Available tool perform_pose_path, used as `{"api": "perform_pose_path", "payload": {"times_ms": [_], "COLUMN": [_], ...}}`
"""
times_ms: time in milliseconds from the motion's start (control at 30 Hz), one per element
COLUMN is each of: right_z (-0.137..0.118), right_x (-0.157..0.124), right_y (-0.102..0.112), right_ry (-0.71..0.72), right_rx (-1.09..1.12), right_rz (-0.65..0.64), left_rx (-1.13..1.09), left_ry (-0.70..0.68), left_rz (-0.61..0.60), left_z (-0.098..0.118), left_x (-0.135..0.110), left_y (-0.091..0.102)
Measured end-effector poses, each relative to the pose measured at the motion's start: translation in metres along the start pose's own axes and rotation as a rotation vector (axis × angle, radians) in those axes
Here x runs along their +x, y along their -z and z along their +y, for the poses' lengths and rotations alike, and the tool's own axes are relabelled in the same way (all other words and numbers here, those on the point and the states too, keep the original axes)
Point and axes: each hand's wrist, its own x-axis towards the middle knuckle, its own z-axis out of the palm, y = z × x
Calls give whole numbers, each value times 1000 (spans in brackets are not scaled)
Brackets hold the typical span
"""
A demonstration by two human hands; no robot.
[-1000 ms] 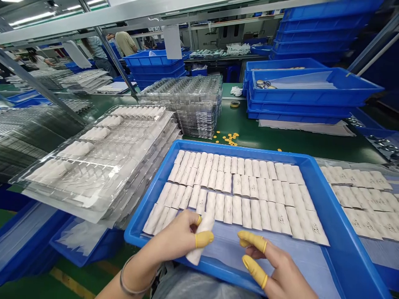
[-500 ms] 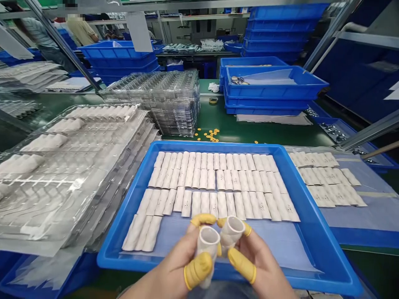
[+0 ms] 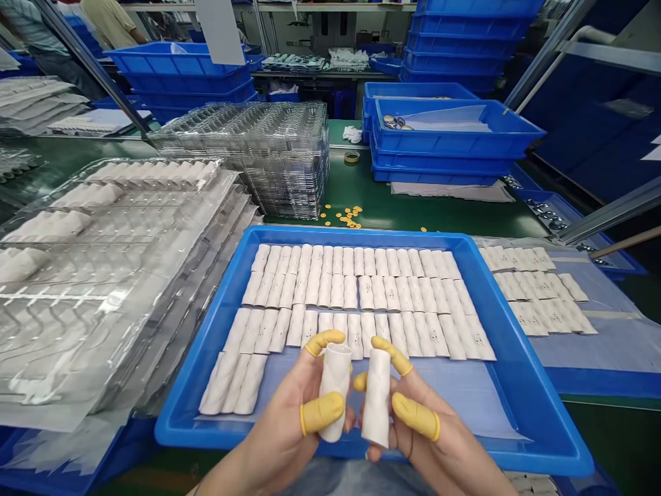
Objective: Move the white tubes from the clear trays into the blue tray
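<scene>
Hands in yellow rubber finger cots (image 3: 323, 412) fill the lower middle of the head-worn view, just above a shallow blue plastic tray (image 3: 361, 235). The left hand (image 3: 289, 430) is half closed, its thumb and fingers gripping an upright cream-white tube (image 3: 334, 393) with an open top. The right hand (image 3: 428, 434) curls around a second matching tube (image 3: 376, 398), and the two tubes stand just apart. Rows of similar tubes (image 3: 351, 296) lie side by side in the tray on a pale blue sheet (image 3: 465, 393). At left, clear plastic blister trays (image 3: 77, 331) hold more tubes. Upper centre, a tall stack of clear trays (image 3: 273, 158) stands on a green workbench (image 3: 372, 200), near scattered small yellow discs (image 3: 348, 217). Stacked blue crates (image 3: 454, 131) fill the upper right.
</scene>
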Motion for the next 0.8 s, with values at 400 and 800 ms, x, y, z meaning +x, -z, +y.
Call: {"api": "perform_pose_path", "payload": {"times_ms": [400,800], "right_z": [13,1], "right_x": [7,4], "right_y": [-1,-13], "right_ry": [120,-29], "right_rx": [-168,-66], "right_rz": [179,84], "left_rx": [159,73], "left_ry": [-151,-35], "left_rz": [134,-77], "left_z": [-2,1], "left_x": [-3,-2], "left_y": [13,13]}}
